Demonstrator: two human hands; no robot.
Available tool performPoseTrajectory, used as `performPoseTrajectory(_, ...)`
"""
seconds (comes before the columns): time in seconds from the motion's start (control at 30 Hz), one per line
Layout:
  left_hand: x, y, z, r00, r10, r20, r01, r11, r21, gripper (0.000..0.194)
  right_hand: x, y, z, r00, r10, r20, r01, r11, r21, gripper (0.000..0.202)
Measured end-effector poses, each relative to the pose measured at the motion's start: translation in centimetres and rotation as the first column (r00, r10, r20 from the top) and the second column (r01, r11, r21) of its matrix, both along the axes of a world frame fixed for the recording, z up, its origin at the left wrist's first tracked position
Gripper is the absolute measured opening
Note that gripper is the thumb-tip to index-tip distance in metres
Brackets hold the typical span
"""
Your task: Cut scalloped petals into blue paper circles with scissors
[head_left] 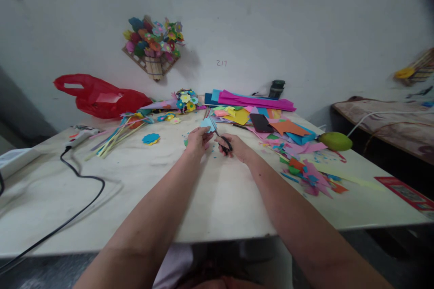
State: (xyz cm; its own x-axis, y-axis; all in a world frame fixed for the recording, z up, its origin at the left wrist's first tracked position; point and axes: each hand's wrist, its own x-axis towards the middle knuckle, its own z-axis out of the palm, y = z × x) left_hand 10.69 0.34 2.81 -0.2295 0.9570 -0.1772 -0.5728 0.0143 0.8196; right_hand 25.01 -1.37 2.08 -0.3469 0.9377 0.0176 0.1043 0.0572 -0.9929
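Over the middle of the white table [135, 198], my left hand [197, 141] pinches a small light blue piece [206, 123]. My right hand [233, 145] is closed round the black handles of a pair of scissors [224, 143]. The scissor blades point up and left and meet the edge of the light blue piece; how far apart they are is too small to tell. Tiny blue scraps lie on the table around the hands. Left of my left hand lie blue scalloped cutouts [151, 138] with a yellow one beneath.
Coloured scraps [312, 176], a phone [259, 123] and a green bulb-shaped object [335, 141] lie on the right. At left are a glue gun [81, 137] with its black cable, paper strips [113, 137] and a red bag [101, 99]. Magenta sheets [254, 99] lie at the back.
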Motion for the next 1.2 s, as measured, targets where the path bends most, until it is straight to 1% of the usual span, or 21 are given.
performPoseTrajectory(0.3,-0.03,0.12,-0.06,1.0,-0.006,0.015,0.006,1.0,0.025,0.014,0.03,-0.11,0.02,1.0,0.005,0.002,-0.005,1.0,0.02,0.023)
performPoseTrajectory(0.6,-0.17,0.26,-0.11,0.999,-0.027,0.019,0.027,0.999,-0.016,0.013,-0.03,-0.02,-0.04,1.0,0.006,0.001,-0.006,1.0,0.02,0.022)
performPoseTrajectory(0.83,-0.19,0.01,0.2,0.999,-0.04,0.008,0.04,0.997,-0.064,0.009,0.16,0.1,-0.11,1.0,0.018,-0.009,-0.018,1.0,0.023,0.023)
performPoseTrajectory(1.0,-0.17,0.04,0.11,1.0,-0.018,0.01,0.018,0.999,-0.033,0.01,0.2,0.02,-0.08,1.0,0.028,-0.008,-0.028,0.999,0.028,0.023)
performPoseTrajectory(1.2,-0.52,-0.02,0.12,0.997,-0.069,-0.018,0.068,0.995,-0.072,0.008,0.19,0.0,-0.01,0.999,0.035,-0.009,-0.035,0.999,0.01,0.021)
